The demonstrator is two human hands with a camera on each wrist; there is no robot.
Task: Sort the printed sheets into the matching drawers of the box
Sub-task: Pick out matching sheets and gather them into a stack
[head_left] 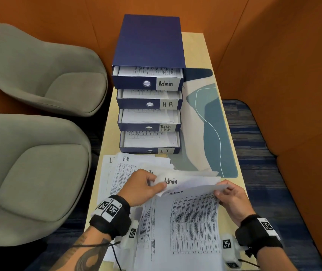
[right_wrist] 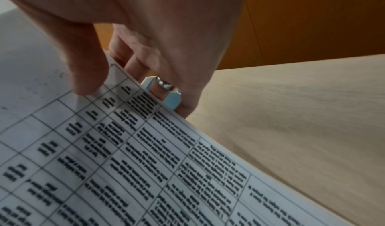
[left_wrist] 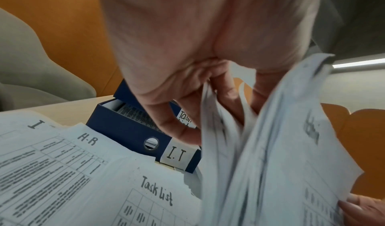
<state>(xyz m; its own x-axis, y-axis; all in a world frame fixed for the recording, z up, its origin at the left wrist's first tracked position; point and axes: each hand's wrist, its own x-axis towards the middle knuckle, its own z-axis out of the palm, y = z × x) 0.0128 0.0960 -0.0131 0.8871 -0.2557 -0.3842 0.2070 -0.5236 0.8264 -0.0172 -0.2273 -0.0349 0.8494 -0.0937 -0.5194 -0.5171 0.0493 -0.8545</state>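
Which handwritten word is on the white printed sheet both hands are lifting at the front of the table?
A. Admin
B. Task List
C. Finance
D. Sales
A: the head view shows "Admin" handwritten on the white printed sheet that the left hand and right hand pinch, matching the top drawer's Admin label on the dark blue drawer box.

Orange padded walls (head_left: 273, 45), two grey chairs (head_left: 39, 71), blue patterned carpet (head_left: 254, 133).

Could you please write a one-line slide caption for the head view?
Both hands, left hand and right hand, leaf through Admin sheets before the four-drawer box.
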